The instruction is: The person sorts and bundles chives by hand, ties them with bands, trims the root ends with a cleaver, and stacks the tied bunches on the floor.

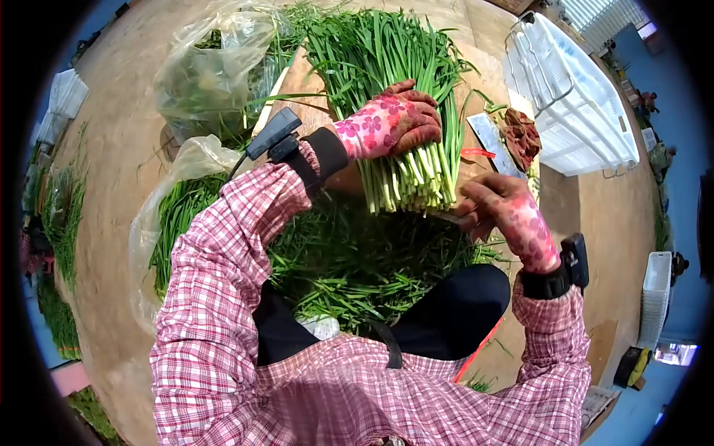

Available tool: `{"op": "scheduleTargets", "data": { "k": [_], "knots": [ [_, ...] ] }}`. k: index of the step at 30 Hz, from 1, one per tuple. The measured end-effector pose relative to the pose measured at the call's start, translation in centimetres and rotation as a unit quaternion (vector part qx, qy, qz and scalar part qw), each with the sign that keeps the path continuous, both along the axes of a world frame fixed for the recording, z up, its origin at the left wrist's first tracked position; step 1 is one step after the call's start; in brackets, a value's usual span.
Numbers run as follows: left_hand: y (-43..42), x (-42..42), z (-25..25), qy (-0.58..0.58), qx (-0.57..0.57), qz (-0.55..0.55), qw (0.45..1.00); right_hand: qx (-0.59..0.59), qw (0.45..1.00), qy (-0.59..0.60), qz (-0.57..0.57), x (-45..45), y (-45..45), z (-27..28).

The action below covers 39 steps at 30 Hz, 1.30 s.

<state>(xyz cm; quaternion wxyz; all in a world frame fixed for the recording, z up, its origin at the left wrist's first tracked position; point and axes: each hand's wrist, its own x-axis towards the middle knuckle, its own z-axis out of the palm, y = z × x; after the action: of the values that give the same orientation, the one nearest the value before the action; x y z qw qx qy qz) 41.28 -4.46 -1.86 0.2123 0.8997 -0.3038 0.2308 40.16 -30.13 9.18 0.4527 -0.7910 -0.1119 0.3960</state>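
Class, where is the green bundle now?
In the head view, the green bundle lies upper centre, on the board, under the left hand, pale ends near the right hand.

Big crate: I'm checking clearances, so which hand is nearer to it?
Right. The right hand is below and left of the big crate in the picture, apart from it; the left hand is farther left, on the green bundle.
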Motion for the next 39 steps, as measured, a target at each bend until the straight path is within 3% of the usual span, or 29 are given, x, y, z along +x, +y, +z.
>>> {"op": "scheduleTargets", "data": {
  "k": [1,3,4,5,7,9,10,11,13,15,17,19,20,22,23,25,26,31,34,35,38,39],
  "knots": [
    [0.0,0.2,-0.2,-0.016,0.012,0.002,1.000,-0.030,0.995,-0.100,0.000,0.0,-0.4,-0.8],
    [-0.6,0.4,0.2,-0.012,0.024,0.009,1.000,0.074,0.939,-0.282,0.183,-1.2,-0.5,-3.0],
    [-0.8,0.5,0.5,-0.002,0.025,0.006,1.000,0.055,0.941,-0.203,0.264,-2.6,0.8,-2.4],
    [-1.1,0.4,0.7,0.009,0.025,0.002,1.000,0.101,0.929,-0.211,0.287,-3.4,1.8,-4.4],
    [-1.1,0.2,0.9,0.004,0.041,0.014,0.999,0.029,0.933,-0.252,0.255,-2.7,3.4,-6.7],
    [-0.2,-0.3,-0.4,-0.022,0.019,0.024,0.999,0.058,0.946,-0.199,0.248,-3.6,2.9,-4.2],
    [0.0,-0.7,-0.5,0.005,-0.004,0.028,1.000,0.009,0.956,-0.117,0.268,-3.3,2.6,-2.5],
    [0.0,-1.3,-0.3,0.029,-0.026,0.031,0.999,0.000,0.988,-0.013,0.156,-3.2,1.6,-2.0],
    [-0.3,-1.6,0.0,0.024,-0.034,0.036,0.999,0.049,0.995,-0.035,-0.084,-0.2,-0.3,-4.5],
    [-0.2,-0.8,-0.6,-0.028,-0.036,0.025,0.999,0.146,0.968,0.017,-0.203,3.4,-1.9,-8.4],
    [-0.5,-1.1,0.3,0.017,-0.060,0.016,0.998,0.152,0.939,0.073,-0.300,4.6,-0.4,-9.4],
    [-0.2,-0.7,-0.6,0.001,-0.067,0.018,0.998,0.307,0.895,0.210,-0.245,9.3,-1.6,-15.5],
    [-0.1,-0.5,-0.6,-0.001,-0.061,0.018,0.998,0.294,0.919,0.120,-0.234,8.8,-0.7,-14.6],
    [-0.3,-0.5,-0.4,0.010,-0.051,0.022,0.998,0.307,0.865,0.243,-0.314,10.2,0.3,-14.5],
    [-0.4,-0.4,-0.2,0.005,-0.038,0.028,0.999,0.299,0.869,0.247,-0.308,10.5,0.5,-14.1],
    [-0.5,-0.3,-0.5,-0.027,-0.017,0.044,0.999,0.234,0.916,0.028,-0.324,9.6,1.0,-12.8],
    [-0.5,-0.4,-0.6,-0.032,-0.007,0.040,0.999,0.126,0.942,-0.107,-0.292,9.1,1.2,-11.8],
    [-1.1,-0.6,-0.5,0.036,-0.112,0.067,0.991,0.160,0.906,-0.342,-0.191,7.5,5.1,-9.8],
    [-1.0,-0.1,-0.5,0.031,-0.102,0.071,0.992,0.016,0.869,-0.483,-0.107,5.6,7.5,-9.4],
    [-1.0,-0.2,-0.3,0.031,-0.095,0.074,0.992,-0.007,0.861,-0.494,-0.122,5.3,7.6,-9.4],
    [-1.0,-0.3,-0.6,0.003,-0.093,0.079,0.993,0.068,0.899,-0.405,-0.151,5.7,6.5,-8.9],
    [-0.8,-0.1,-0.8,-0.016,-0.096,0.079,0.992,0.129,0.937,-0.266,-0.186,6.8,5.8,-10.0]
  ]
}}
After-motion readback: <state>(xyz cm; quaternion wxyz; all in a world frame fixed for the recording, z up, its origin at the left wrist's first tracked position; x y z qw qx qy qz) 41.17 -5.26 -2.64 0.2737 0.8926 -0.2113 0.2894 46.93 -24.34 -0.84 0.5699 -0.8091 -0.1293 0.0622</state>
